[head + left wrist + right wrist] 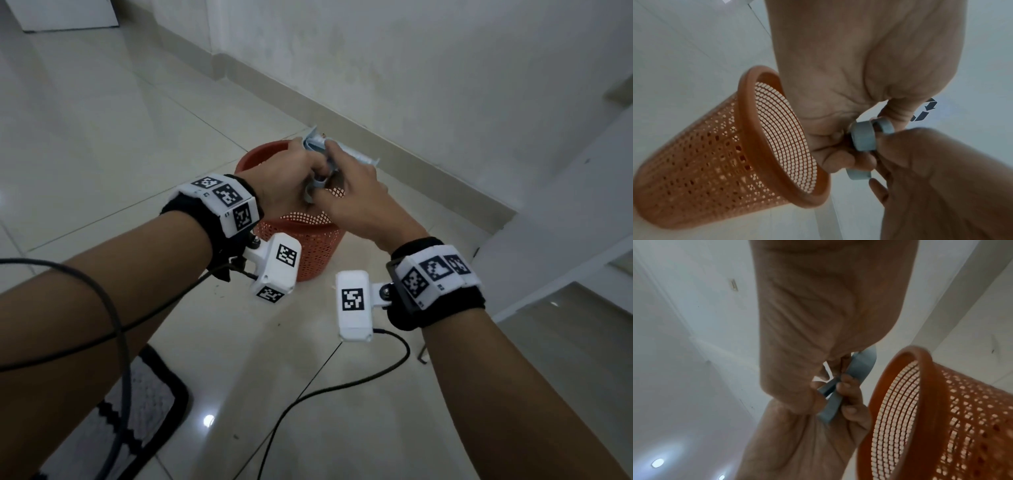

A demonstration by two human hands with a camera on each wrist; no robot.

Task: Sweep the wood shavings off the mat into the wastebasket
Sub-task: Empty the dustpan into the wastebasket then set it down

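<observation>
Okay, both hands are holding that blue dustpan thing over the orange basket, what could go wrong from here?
1. The blue dustpan is held over the far rim of the wastebasket, so anything tipped out may land on the floor behind it.
2. The basket's walls are open mesh, so fine shavings could sift through.
3. The left hand and right hand crowd the narrow handle; the grip could slip.

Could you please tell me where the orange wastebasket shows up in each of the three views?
Head: wastebasket stands centre, under both hands.
Left wrist: wastebasket fills lower left, mouth facing right.
Right wrist: wastebasket at lower right, mouth facing left.
Shared landmark: the grey-blue dustpan handle both hands grip.
</observation>
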